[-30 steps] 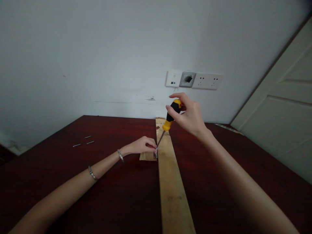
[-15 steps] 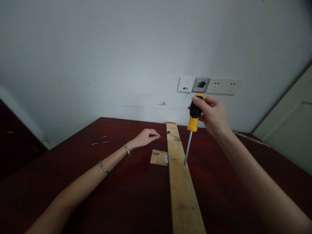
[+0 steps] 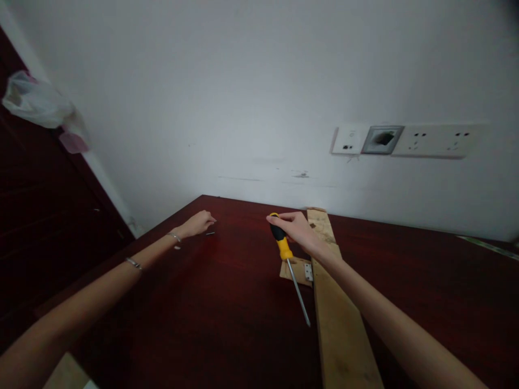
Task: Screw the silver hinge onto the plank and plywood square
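Observation:
My right hand (image 3: 298, 229) grips a yellow and black screwdriver (image 3: 285, 249) by its handle, the shaft slanting down toward a long wooden board (image 3: 338, 302). Behind the shaft, a small wood block (image 3: 290, 269) joins the board's left side, with a white metal hinge (image 3: 308, 272) at the joint. Over the far left of the table, my left hand (image 3: 197, 222) has its fingers pinched together. Anything between them is too small to make out. Just below those fingertips lies a thin screw (image 3: 210, 233).
The dark red table (image 3: 235, 302) meets a pale wall carrying several sockets (image 3: 430, 141). At lower left, the corner of another wood piece (image 3: 67, 374) shows under my forearm. A plastic bag (image 3: 38, 102) hangs at the far left.
My left hand has moved left from beside the board to the loose screws. The screwdriver in my right hand has swung left across the board. The view has turned left.

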Demonstrator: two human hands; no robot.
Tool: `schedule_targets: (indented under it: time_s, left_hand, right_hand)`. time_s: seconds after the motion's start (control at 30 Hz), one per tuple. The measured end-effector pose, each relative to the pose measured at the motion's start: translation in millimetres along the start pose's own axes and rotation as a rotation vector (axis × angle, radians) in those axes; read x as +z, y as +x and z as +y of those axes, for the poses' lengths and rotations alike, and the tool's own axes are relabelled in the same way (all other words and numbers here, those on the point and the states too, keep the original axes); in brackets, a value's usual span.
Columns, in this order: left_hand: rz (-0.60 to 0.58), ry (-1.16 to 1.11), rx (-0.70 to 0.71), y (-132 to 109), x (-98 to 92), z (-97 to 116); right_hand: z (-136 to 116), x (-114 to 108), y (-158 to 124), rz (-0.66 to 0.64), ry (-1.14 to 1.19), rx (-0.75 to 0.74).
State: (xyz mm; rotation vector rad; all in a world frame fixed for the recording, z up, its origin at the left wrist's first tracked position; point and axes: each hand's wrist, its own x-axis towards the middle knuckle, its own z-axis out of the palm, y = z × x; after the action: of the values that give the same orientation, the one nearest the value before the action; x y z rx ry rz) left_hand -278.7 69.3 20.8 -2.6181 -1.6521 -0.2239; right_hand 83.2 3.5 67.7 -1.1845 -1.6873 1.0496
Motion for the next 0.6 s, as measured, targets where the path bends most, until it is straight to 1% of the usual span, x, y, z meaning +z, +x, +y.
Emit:
schedule_targets:
  time_s: [0.1,0.2,0.27,0.37,0.53,0.6]
  left_hand:
    - [-0.063,0.219,0.011,-16,12.7,-14]
    - [-0.086,0.287,0.017,-24,21.1,-15]
    - [-0.078,0.306,0.019,-25,23.3,-12]
    - [-0.062,0.313,0.014,-26,23.0,-8]
    - [-0.067,0.266,-0.003,-27,16.0,-2]
    - [-0.029,0.224,-0.024,-27,10.0,1]
  right_hand:
    - [3,9,8,-0.022,0.019,-0.006]
    - [4,12,13,-0.026,0.018,-0.042]
    - [5,14,15,-0.019,0.017,-0.047]
    - [6,15,15,-0.008,0.015,-0.024]
    - [11,14,15,-0.006,0.022,-0.07]
    - [11,13,16,0.012,0.028,-0.066]
